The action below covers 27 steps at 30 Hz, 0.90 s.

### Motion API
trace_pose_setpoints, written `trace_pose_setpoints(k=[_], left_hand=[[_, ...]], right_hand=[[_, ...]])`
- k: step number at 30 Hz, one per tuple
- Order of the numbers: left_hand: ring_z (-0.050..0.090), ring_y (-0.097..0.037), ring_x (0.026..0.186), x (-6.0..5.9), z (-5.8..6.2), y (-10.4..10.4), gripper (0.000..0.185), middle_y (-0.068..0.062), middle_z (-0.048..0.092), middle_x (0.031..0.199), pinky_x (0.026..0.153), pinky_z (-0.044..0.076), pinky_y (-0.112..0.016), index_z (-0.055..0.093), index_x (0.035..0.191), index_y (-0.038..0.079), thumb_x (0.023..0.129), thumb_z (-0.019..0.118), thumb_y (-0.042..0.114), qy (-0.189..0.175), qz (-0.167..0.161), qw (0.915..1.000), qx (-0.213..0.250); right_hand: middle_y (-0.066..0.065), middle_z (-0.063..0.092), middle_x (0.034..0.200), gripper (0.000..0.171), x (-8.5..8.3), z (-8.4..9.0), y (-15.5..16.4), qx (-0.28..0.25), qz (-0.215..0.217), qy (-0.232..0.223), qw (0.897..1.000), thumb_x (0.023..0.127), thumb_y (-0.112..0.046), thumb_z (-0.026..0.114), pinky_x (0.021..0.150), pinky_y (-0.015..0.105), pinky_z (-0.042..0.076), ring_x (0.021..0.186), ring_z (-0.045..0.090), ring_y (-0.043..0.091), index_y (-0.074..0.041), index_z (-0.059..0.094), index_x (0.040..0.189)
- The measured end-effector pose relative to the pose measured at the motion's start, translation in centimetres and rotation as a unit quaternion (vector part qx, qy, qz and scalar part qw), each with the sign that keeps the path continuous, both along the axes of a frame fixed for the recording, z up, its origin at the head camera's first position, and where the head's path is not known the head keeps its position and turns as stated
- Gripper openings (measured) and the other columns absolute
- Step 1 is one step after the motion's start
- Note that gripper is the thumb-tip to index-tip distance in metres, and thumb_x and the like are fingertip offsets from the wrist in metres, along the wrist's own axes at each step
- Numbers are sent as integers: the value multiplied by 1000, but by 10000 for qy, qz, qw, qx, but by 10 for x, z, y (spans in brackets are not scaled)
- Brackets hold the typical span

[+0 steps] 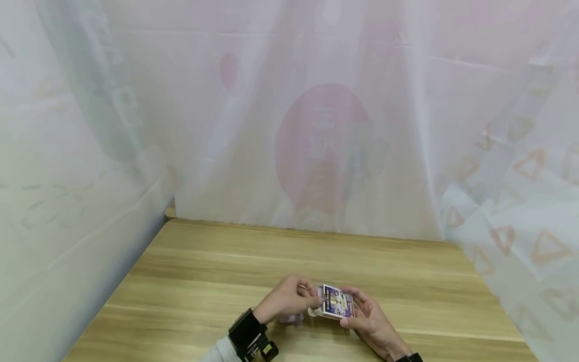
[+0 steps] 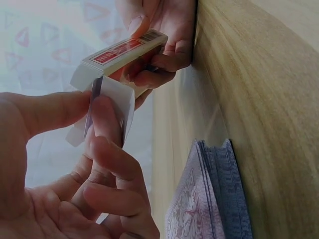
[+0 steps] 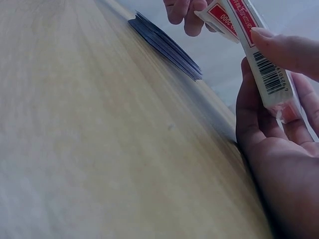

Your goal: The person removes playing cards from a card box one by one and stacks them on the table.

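A small playing-card box [image 1: 339, 302], purple and printed on its face, is held up over the table. My right hand [image 1: 374, 322] grips its closed end, thumb on the barcoded side [image 3: 269, 74] in the right wrist view. At the open end, its flaps [image 2: 117, 94] spread, my left hand [image 1: 286, 299] pinches a thin dark-edged bundle of playing cards [image 2: 95, 97] between thumb and index finger; the rest of it is hidden inside the box. Beneath my left hand a stack of patterned playing cards [image 2: 199, 196] lies on the table.
The wooden table [image 1: 217, 261] stretches out in front. Pale printed curtains [image 1: 253, 151] hang along its back and both sides. A black wrist strap with a device [image 1: 253, 337] sits on my left wrist.
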State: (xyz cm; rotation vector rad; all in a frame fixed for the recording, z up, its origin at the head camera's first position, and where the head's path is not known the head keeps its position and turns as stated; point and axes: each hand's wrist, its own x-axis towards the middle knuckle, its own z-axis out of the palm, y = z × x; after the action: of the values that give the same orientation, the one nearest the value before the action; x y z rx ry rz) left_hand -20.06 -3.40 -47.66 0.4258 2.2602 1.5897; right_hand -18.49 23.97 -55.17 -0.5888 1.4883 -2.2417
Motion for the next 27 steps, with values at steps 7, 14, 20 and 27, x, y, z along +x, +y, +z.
trace_pose_setpoints(k=[7,14,20,27], left_hand=[[70,-18,73,-1,2,-2,11,-3,78,84,63,52,-28,75,84,11,90,80,19,157,-4,9999,-41],[70,-15,76,-6,8,-5,8,-2,78,87,64,51,-28,78,87,11,91,79,18,299,15,9995,-131],[71,-17,74,-7,12,-9,7,-3,78,84,63,54,-30,78,89,11,89,79,17,244,149,9995,-124],[77,-30,73,-11,15,-15,7,-6,76,80,68,63,-39,73,92,6,91,75,12,45,327,9994,140]], right_hand=[[6,47,152,71,-1,0,-1,21,-47,-58,10000,88,19,63,115,33,49,137,56,18,-2,44,153],[6,46,152,72,-3,4,-1,146,-166,-27,9998,88,18,63,115,33,49,137,57,18,-1,42,154],[6,47,152,72,-3,4,-1,137,-186,-50,9997,89,18,63,115,31,48,138,56,17,0,42,155],[5,47,152,74,-5,4,-1,83,-236,-132,9996,89,18,63,115,30,49,136,57,16,1,38,156]])
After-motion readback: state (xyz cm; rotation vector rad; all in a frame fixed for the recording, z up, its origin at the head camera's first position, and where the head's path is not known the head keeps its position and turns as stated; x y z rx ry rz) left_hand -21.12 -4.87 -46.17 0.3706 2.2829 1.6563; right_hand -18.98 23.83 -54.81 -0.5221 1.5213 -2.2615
